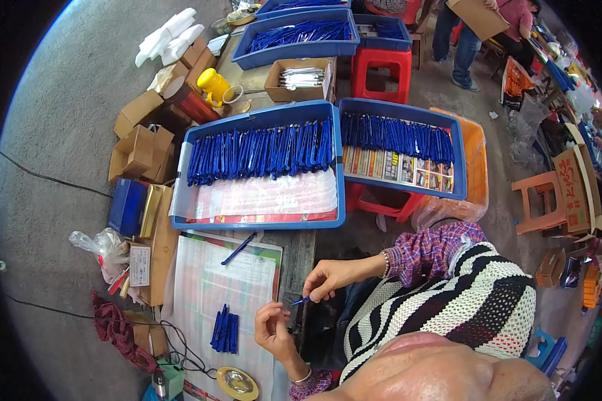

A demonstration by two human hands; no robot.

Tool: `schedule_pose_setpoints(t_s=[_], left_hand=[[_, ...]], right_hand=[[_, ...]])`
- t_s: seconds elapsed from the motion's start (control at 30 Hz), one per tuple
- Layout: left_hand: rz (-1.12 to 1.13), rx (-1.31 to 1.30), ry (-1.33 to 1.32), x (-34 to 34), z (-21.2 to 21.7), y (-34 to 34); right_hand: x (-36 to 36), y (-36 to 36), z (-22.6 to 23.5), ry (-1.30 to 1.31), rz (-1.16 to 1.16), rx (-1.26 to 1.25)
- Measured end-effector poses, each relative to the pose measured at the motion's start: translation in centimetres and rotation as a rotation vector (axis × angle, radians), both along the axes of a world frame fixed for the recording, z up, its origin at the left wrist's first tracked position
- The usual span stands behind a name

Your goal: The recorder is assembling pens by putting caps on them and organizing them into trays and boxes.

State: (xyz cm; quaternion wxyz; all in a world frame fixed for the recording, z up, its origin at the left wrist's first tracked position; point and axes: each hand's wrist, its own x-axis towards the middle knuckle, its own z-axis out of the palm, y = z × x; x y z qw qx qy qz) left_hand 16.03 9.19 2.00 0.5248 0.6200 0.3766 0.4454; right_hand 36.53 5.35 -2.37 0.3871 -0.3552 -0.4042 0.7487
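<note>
A slim blue pen (301,301) is pinched between the thumb and fingers of my right hand (328,277), its thin tip pointing toward my left hand (274,326). The left fingers are bent and pinched together at that tip; whatever small part they hold is too small to make out. Both hands hover over the table's near edge. On the sheet-covered tabletop (201,281) beside them lie a small bundle of blue pens (225,331) and one loose blue pen (238,248). A gold-coloured round dish (237,383) sits near my left wrist.
Blue trays (341,200) with rows of blue pens stand beyond my hands, one beside red stools (381,70). More pen trays (301,50) and a carton of white pens (301,80) lie farther back. Cardboard boxes (140,150) and cables (180,341) line the left. Another person (458,50) stands behind.
</note>
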Motion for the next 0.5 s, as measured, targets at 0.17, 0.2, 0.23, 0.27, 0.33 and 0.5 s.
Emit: schedule_pose_setpoints(t_s=[0.17, 0.2, 0.23, 0.27, 0.33, 0.5], left_hand=[[0.000, -0.017, 0.026, 0.09, 0.05, -0.13], [-0.004, -0.017, 0.027, 0.03, 0.02, -0.14], [0.004, -0.052, 0.010, -0.02, -0.04, -0.19], [0.013, -0.088, -0.008, -0.08, -0.10, -0.22], [0.020, -0.112, -0.008, -0.24, -0.34, -0.15], [0.019, -0.145, 0.006, -0.19, -0.38, -0.17]], right_hand=[[0.00, -0.10, -0.31, 0.004, -0.004, -0.001], [-0.01, -0.12, -0.31, 0.006, -0.005, -0.005], [0.01, -0.15, -0.33, 0.006, -0.007, -0.005], [0.02, -0.18, -0.36, 0.007, -0.007, -0.007], [0.02, -0.22, -0.48, 0.008, -0.006, -0.008], [0.07, -0.33, -0.65, 0.021, -0.011, -0.011]])
